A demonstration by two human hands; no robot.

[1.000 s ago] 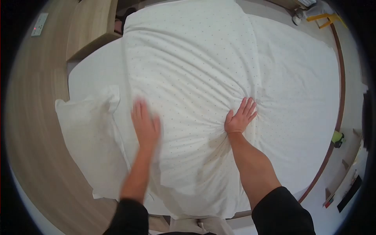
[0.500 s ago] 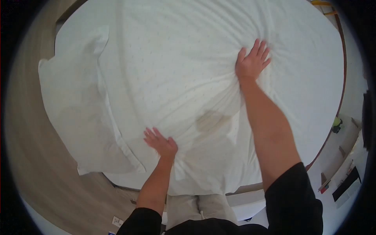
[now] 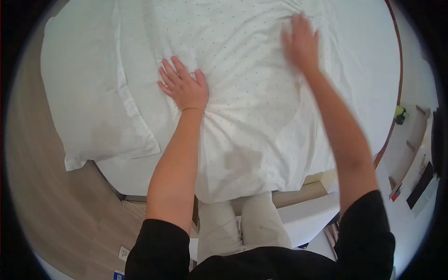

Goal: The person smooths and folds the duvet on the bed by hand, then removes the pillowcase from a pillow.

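A white quilt with small dots (image 3: 252, 112) lies over the bed, wrinkled around both hands, its near edge hanging by my legs. My left hand (image 3: 186, 88) is pressed on its left part with the fingers spread, and creases run out from under the palm. Farther off to the right, my right hand (image 3: 302, 44) is over the quilt, fingers apart and blurred by motion; whether it touches the cloth I cannot tell. Left of the quilt rests a white pillow (image 3: 88, 88), apart from my left hand.
White sheet (image 3: 368, 70) shows on the bed's right side. A wooden headboard or wall panel (image 3: 79, 200) curves along the left. At right are a shelf (image 3: 410, 144) and a green object (image 3: 400, 114). A wall socket (image 3: 123, 253) sits at lower left.
My left hand has moved forward over the quilt, and my right hand has shifted a little forward. The view has shifted, and the quilt's folds lie differently.
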